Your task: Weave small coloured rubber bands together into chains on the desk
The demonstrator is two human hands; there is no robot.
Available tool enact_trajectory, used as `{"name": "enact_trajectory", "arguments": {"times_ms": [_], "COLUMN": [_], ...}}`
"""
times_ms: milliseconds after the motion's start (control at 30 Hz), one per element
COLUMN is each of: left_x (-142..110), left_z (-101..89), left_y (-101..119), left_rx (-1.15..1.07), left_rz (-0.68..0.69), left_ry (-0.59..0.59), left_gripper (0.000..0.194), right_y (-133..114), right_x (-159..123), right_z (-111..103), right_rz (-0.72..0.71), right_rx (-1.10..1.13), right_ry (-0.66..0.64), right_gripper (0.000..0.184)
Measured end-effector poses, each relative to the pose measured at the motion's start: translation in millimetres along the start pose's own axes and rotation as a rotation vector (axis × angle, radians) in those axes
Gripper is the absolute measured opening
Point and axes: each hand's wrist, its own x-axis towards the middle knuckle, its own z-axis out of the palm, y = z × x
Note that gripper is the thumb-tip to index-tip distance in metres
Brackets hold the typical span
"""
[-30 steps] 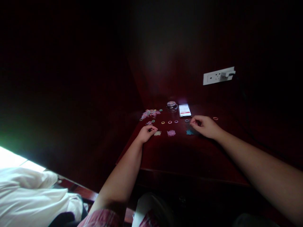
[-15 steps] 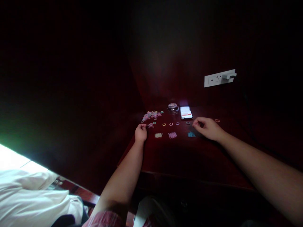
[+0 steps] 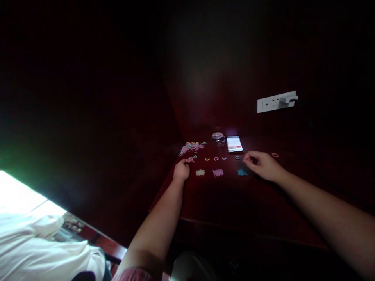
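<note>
My left hand [image 3: 182,170] rests at the left of the dark red table, its index finger stretched onto a small clump of pink elastic bands [image 3: 191,159]. Just beyond lies a larger heap of mixed pastel elastic bands [image 3: 191,148]. My right hand [image 3: 262,164] is held in a pinch beside the teal pile of bands [image 3: 241,172]; whatever is between its fingertips is too small to make out. A cream pile [image 3: 200,172] and a purple pile [image 3: 218,172] lie between the hands. Single rings, among them a yellow ring [image 3: 207,159] and a grey-blue ring [image 3: 237,157], form a row behind.
A clear round jar [image 3: 218,139] and a lit phone [image 3: 234,144] stand near the back wall. An orange ring [image 3: 274,155] lies right of my right hand. A power socket [image 3: 277,102] with a plug is on the wall. White cloth [image 3: 43,249] shows at lower left.
My left index finger now extends onto the small pink clump, where before the hand was curled beside it. My right hand stays pinched near the teal pile. The whole view has shifted slightly.
</note>
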Motion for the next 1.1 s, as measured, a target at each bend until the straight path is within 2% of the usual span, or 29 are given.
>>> {"name": "enact_trajectory", "arguments": {"times_ms": [133, 367, 800, 1100], "left_x": [1.1, 1.7, 3.4, 5.4], "left_z": [1.2, 1.3, 2.6, 5.6], "left_y": [-2.3, -2.9, -3.1, -6.3], "left_rx": [-0.016, -0.049, -0.219, -0.298], "left_rz": [0.010, 0.015, -0.028, -0.008], "left_ry": [-0.027, -0.006, 0.018, 0.041], "left_gripper": [0.029, 0.032, 0.020, 0.011], "right_y": [2.6, 2.5, 2.1, 2.4], "right_x": [0.2, -0.4, -0.2, -0.2], "right_z": [0.3, -0.4, -1.0, 0.5], "right_rz": [0.008, 0.001, 0.024, 0.015], "right_rx": [0.011, 0.011, 0.018, 0.023], "right_ry": [0.006, 0.007, 0.000, -0.004], "right_gripper": [0.020, 0.022, 0.020, 0.019]}}
